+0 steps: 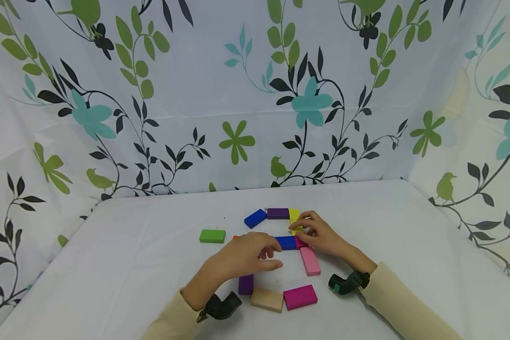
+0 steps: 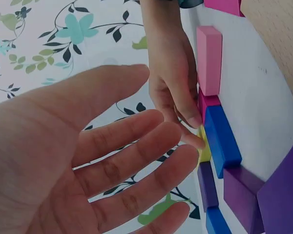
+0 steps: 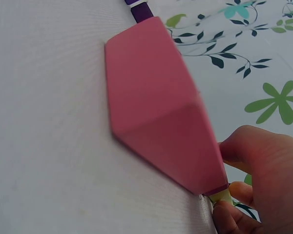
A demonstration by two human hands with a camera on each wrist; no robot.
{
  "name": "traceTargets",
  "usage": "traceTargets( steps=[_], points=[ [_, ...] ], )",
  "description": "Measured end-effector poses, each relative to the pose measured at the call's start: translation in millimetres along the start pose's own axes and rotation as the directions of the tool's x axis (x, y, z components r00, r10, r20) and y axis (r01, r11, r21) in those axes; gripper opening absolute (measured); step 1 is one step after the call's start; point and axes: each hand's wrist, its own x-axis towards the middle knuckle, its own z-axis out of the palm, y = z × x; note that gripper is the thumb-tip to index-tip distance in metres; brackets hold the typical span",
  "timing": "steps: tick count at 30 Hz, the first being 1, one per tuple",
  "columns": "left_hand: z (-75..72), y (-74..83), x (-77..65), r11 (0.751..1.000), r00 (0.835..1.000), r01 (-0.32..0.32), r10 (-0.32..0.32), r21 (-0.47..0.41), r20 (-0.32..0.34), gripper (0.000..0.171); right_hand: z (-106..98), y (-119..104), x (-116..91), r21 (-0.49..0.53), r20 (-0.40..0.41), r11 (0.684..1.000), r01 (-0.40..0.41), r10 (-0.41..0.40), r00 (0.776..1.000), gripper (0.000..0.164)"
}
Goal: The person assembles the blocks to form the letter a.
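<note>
My right hand (image 1: 323, 234) is at the yellow block (image 1: 294, 216), thumb and fingertips pinching it. In the right wrist view those fingers (image 3: 241, 190) close around the yellow block (image 3: 222, 196), partly hidden behind the large pink block (image 3: 156, 87). My left hand (image 1: 248, 255) hovers palm inward over the middle of the layout, holding nothing, its fingers loosely spread. Between the hands lie a blue block (image 1: 285, 243) and a magenta block (image 1: 300, 242), end to end. A dark purple block (image 1: 278, 214) adjoins the yellow one's far end.
The pink block (image 1: 310, 261) slants below the magenta one. Nearer me lie a purple block (image 1: 246, 284), a wooden block (image 1: 267, 299) and another magenta block (image 1: 300, 297). A tilted blue block (image 1: 255, 218) and a green block (image 1: 212, 236) lie left on the white table (image 1: 131, 264).
</note>
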Motion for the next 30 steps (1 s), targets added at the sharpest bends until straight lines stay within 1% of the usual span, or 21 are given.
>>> traceTargets(
  steps=[4, 10, 15, 19, 22, 25, 30],
  points=[
    [-4.5, -6.7, -1.2, 1.0, 0.999, 0.011, -0.011, -0.002, -0.046, 0.031, 0, -1, 1, -0.011, 0.0, 1.0, -0.007, 0.007, 1.0, 0.021],
    [-12.3, -16.2, -4.6, 0.999, 0.996, 0.015, -0.02, -0.053, -0.087, 0.027, 0, -2, 2, -0.018, 0.004, 1.0, -0.016, 0.016, 1.0, 0.022],
    [-12.9, -25.2, -3.5, 0.998, 0.992, 0.006, -0.013, -0.061, -0.125, 0.026, 0, -2, 1, -0.015, 0.005, 1.0, -0.013, 0.013, 1.0, 0.022],
    [-12.6, -32.9, -2.6, 0.998, 0.988, 0.026, -0.033, -0.051, -0.152, 0.026, 0, -3, 0, -0.017, 0.004, 1.0, -0.015, 0.015, 1.0, 0.022],
    [-13.1, -39.2, -3.6, 0.998, 0.985, 0.047, -0.054, -0.041, -0.163, 0.026, 0, -4, 0, -0.021, 0.0, 1.0, -0.015, 0.015, 1.0, 0.021],
    [-14.0, -45.9, -4.8, 0.998, 0.984, 0.053, -0.058, -0.037, -0.167, 0.025, 0, -4, 0, -0.025, -0.002, 1.0, -0.017, 0.017, 1.0, 0.021],
    [-16.1, -55.2, -7.3, 0.996, 0.983, 0.057, -0.068, -0.072, -0.168, 0.026, 0, -4, 0, -0.024, -0.002, 1.0, -0.019, 0.019, 1.0, 0.021]
  ],
)
